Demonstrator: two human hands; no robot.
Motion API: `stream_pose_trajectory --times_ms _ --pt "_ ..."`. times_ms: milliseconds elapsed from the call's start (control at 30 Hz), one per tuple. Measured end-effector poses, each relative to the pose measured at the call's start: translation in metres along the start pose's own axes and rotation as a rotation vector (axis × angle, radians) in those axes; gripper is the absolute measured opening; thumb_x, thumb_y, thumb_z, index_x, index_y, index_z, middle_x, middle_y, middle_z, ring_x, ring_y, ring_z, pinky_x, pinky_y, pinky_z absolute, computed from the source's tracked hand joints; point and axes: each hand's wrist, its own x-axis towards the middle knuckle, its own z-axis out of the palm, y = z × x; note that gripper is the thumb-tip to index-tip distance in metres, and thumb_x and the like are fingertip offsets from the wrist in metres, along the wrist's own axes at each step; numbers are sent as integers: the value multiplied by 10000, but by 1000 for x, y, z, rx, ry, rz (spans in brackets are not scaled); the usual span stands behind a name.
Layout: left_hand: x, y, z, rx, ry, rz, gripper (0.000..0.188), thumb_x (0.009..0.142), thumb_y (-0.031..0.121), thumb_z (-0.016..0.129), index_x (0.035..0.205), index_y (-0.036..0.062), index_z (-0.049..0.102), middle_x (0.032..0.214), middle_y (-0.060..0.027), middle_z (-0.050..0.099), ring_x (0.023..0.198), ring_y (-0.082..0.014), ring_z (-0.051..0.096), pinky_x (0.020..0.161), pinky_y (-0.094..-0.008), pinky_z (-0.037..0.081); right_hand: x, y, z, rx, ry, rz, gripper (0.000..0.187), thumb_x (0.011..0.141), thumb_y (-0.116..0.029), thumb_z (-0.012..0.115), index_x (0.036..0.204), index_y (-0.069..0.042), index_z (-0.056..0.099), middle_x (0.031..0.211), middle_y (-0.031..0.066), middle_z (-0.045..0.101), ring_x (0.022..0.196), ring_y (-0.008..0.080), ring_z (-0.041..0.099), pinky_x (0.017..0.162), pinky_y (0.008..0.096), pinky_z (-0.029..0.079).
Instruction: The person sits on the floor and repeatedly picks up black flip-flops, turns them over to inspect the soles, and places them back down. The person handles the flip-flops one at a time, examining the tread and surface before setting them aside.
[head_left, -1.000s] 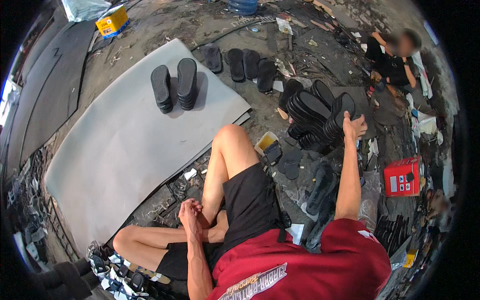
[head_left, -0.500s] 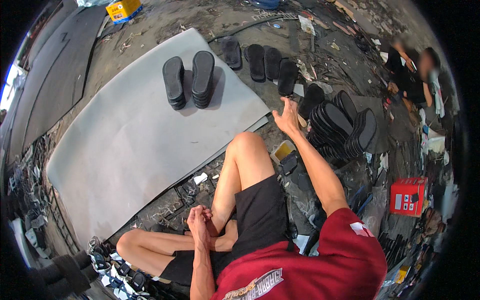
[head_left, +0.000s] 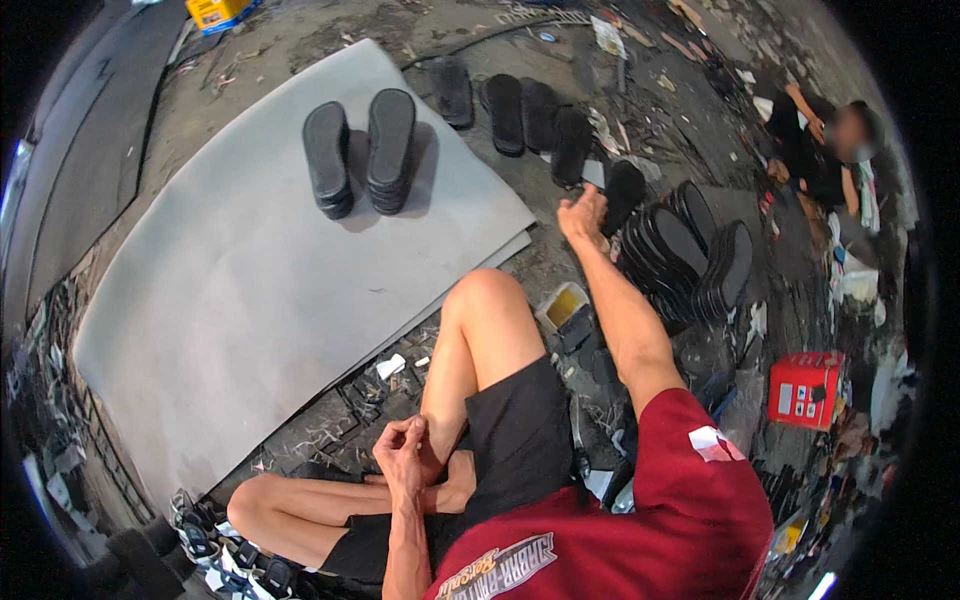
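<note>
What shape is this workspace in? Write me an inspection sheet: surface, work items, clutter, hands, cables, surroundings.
Surface: large grey sheet on the dark ground; a second layer shows along its right edge.
Work items: two black sole stacks upright on the sheet; a row of dark sole-shaped pieces beyond it; leaning sole piles on the right.
Clutter: scraps, a tub with yellowish contents, a red box.
Hands: right hand by the row's near end, grip unclear; left hand curled near the shin, contents unclear.
Cables: one dark cord-like line at the top; type unclear.
Surroundings: another person at upper right.
</note>
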Motion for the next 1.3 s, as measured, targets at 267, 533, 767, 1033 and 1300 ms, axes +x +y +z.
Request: stream_pose_trajectory --times_ms 267,533,767,1033,1300 --pt "1 -10 -7 52 -70 15 189 976 114 795 863 58 655 860 1 698 728 -51 541 684 -225 424 -175 -50 -87 637 -622 -121 404 1033 -343 662 1240 4 689 1194 234 742 1101 362 722 947 435 555" --pt "0 -13 -10 85 -164 76 177 975 38 760 886 34 608 886 -41 687 813 -114 597 791 -266 480 -286 53 -198 504 -310 -223 251 1011 -170 692 1225 -41 708 1185 155 712 1066 329 707 917 413 553" --pt "-1 -21 -20 110 -201 151 179 968 20 758 882 35 602 858 -34 662 785 -115 568 754 -274 466 -309 250 -215 -123 268 216 809 849 -204 830 1510 -79 380 1288 275 546 1202 473 531 992 551 469" --pt "-7 -18 -21 -40 -197 151 134 1040 138 712 984 41 639 872 -16 634 777 -84 547 734 -249 451 -268 342 -212 -84 112 365 979 890 -482 835 1615 -100 300 1370 311 555 1277 500 543 1072 586 466" --pt "-25 2 -11 -180 -164 63 251 1090 263 628 1048 19 671 873 -16 619 768 -119 609 750 -286 534 -216 364 -238 114 -291 656 842 857 -425 878 1496 -37 490 1445 249 568 1261 392 614 1019 536 530"
